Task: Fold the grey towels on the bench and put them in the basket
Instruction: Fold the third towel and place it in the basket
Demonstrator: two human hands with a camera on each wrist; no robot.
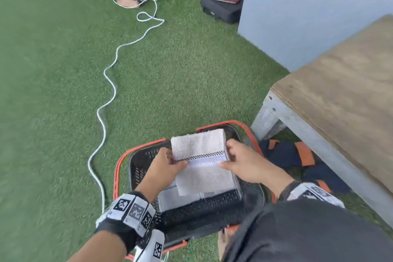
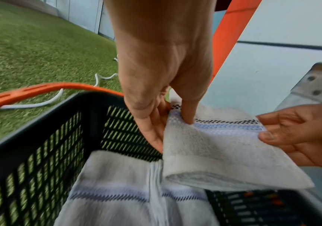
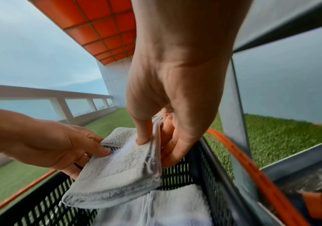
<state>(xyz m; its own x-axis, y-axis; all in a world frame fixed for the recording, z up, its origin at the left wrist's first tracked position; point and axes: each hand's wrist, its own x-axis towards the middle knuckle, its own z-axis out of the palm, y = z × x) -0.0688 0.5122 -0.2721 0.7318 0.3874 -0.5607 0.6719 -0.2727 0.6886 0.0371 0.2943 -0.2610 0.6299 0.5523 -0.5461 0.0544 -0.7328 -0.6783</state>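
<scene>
I see the black basket with one folded towel lying flat inside; above it my left hand and right hand each pinch a side edge of a second folded grey towel, the bench just right of the basket

The basket stands on the grass floor, just left of the tabletop and before its near leg. A folded towel hangs over the basket, the left hand at its left edge, the right hand at its right. Another towel lies in the basket beneath it. A cable runs along the floor left of the basket.
</scene>
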